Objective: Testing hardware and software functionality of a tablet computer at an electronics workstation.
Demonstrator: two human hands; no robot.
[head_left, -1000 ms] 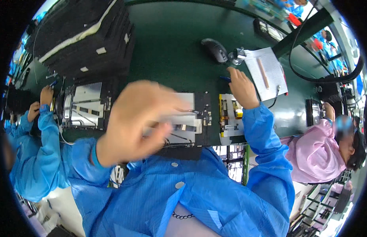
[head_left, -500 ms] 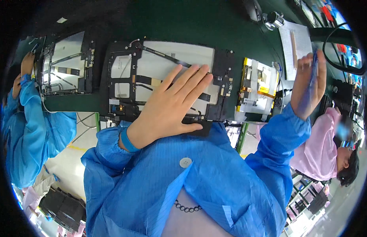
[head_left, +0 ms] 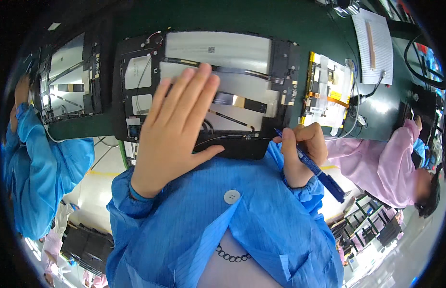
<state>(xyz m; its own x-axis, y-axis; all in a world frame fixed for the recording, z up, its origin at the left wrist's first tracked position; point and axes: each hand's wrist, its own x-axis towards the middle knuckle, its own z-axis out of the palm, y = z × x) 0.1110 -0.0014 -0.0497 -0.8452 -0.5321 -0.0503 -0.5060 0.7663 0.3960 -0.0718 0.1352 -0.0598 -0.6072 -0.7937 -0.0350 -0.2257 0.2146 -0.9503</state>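
My left hand (head_left: 177,127) lies flat, fingers stretched, over the left part of an opened tablet-like device (head_left: 280,62). That device shows a black frame, large silvery battery packs (head_left: 223,50) and dark flat ribbon cables (head_left: 249,104). At its lower right corner my right hand (head_left: 304,151) is closed around a blue pen (head_left: 321,175). The pen's tip points at the black frame there; whether it touches I cannot tell. The part of the device under my left palm is hidden.
Right of the device lies a yellow-edged board with clear tape (head_left: 326,93), with cables beside it. Farther back are a lined sheet (head_left: 371,45) and a pencil (head_left: 371,43). At left, a co-worker's blue sleeve (head_left: 33,158) is near another opened device (head_left: 69,81). A person in pink (head_left: 381,153) sits at right.
My right hand has come down and left from beside the paper to the device's lower right corner, carrying the pen. My left hand has shifted left over the device.
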